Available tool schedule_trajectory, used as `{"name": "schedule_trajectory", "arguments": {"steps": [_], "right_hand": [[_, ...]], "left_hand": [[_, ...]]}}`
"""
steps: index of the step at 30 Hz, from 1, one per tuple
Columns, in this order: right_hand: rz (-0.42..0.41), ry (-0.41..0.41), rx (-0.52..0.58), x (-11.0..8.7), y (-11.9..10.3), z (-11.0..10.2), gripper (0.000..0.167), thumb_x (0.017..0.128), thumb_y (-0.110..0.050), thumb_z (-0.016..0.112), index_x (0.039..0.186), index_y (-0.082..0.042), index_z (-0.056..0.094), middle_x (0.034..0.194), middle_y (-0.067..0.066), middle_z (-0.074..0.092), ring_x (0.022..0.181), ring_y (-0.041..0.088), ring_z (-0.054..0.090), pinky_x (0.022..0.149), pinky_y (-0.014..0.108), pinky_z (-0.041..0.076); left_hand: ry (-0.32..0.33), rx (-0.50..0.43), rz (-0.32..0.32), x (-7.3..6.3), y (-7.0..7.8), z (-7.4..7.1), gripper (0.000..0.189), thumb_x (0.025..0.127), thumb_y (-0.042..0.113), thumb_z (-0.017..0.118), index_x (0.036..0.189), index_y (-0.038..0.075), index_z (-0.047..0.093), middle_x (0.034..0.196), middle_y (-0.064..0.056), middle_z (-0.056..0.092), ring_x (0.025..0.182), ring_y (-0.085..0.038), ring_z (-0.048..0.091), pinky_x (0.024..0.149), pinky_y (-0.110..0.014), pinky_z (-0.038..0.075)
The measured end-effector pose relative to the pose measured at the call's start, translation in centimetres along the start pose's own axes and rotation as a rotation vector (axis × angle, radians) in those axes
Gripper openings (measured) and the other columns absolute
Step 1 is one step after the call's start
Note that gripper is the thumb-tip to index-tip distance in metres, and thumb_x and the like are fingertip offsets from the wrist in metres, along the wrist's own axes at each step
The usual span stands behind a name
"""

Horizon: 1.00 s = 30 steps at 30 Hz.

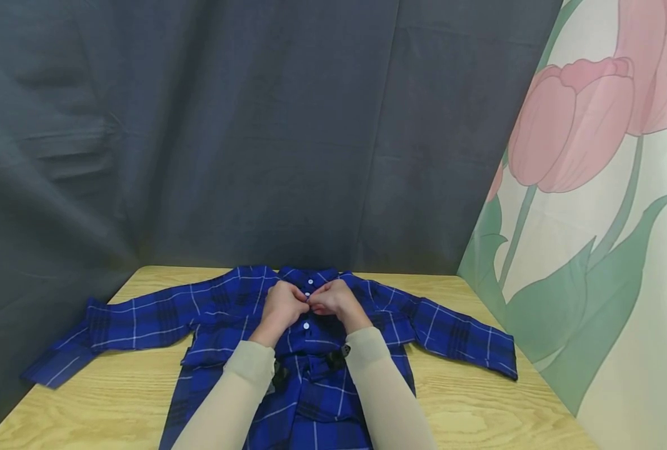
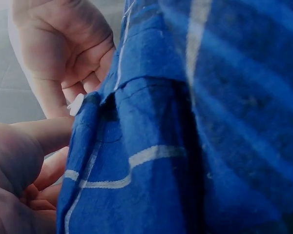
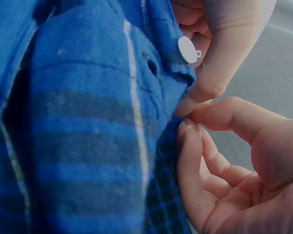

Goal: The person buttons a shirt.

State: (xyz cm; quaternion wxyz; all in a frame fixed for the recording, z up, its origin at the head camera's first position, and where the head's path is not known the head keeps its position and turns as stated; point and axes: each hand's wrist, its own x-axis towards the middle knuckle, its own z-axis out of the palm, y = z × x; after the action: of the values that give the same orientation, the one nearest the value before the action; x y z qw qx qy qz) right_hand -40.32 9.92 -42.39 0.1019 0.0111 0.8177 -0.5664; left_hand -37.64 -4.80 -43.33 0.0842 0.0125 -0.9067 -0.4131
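A dark grey curtain (image 1: 271, 125) hangs behind the wood-grain table (image 1: 468, 412), where a blue plaid button-up shirt (image 1: 220, 322) lies spread front up. Below its collar (image 1: 294, 275), the left hand (image 1: 282, 304) and right hand (image 1: 336, 300) meet with curled fingers, both pinching the front placket (image 3: 173, 87) beside a white button (image 3: 187, 49).

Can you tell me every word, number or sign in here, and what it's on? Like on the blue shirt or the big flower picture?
None that I can read.
The blue plaid shirt shows only checks and lines.
The tulip picture shows just flowers and leaves.
Any marks on the small black things are too small to read.
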Motion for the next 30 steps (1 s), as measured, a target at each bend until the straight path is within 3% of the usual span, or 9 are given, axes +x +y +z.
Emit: {"name": "schedule_trajectory", "arguments": {"steps": [8, 17, 25, 30], "right_hand": [[0.016, -0.037, 0.006, -0.19, -0.34, -0.65, 0.017, 0.096, 0.001, 0.077, 0.11, 0.009, 0.078, 0.09, 0.011, 0.08, 0.071, 0.01, 0.072, 0.082, 0.035, 0.068], [0.018, -0.043, 0.026, -0.06, -0.18, -1.01, 0.017, 0.098, -0.001, 0.075, 0.112, 0.009, 0.078, 0.103, 0.02, 0.083, 0.078, 0.013, 0.076, 0.083, 0.035, 0.068], [-0.004, -0.003, 0.034, -0.07, -0.39, -0.67, 0.015, 0.098, 0.002, 0.074, 0.11, 0.01, 0.079, 0.103, 0.022, 0.083, 0.078, 0.016, 0.079, 0.085, 0.038, 0.067], [-0.015, -0.024, 0.025, 0.01, -0.18, -0.63, 0.015, 0.098, 0.002, 0.074, 0.11, 0.011, 0.078, 0.103, 0.021, 0.083, 0.081, 0.019, 0.081, 0.085, 0.038, 0.068]], "left_hand": [[0.006, -0.014, 0.014, -0.1, 0.29, 0.09, 0.007, 0.083, 0.014, 0.091, 0.086, 0.009, 0.086, 0.095, -0.008, 0.084, 0.091, -0.027, 0.076, 0.092, -0.045, 0.061], [0.007, 0.002, 0.026, -0.14, 0.54, 0.05, 0.011, 0.086, 0.013, 0.089, 0.095, 0.008, 0.087, 0.096, -0.007, 0.085, 0.094, -0.025, 0.079, 0.092, -0.045, 0.063], [0.043, 0.06, 0.062, -0.19, 0.64, -0.28, 0.009, 0.086, 0.015, 0.09, 0.088, 0.008, 0.086, 0.097, -0.009, 0.085, 0.094, -0.03, 0.079, 0.093, -0.047, 0.063], [0.022, 0.068, 0.081, -0.23, 0.47, -0.21, 0.008, 0.088, 0.014, 0.088, 0.091, 0.006, 0.086, 0.098, -0.01, 0.085, 0.093, -0.029, 0.078, 0.092, -0.046, 0.063]]}}
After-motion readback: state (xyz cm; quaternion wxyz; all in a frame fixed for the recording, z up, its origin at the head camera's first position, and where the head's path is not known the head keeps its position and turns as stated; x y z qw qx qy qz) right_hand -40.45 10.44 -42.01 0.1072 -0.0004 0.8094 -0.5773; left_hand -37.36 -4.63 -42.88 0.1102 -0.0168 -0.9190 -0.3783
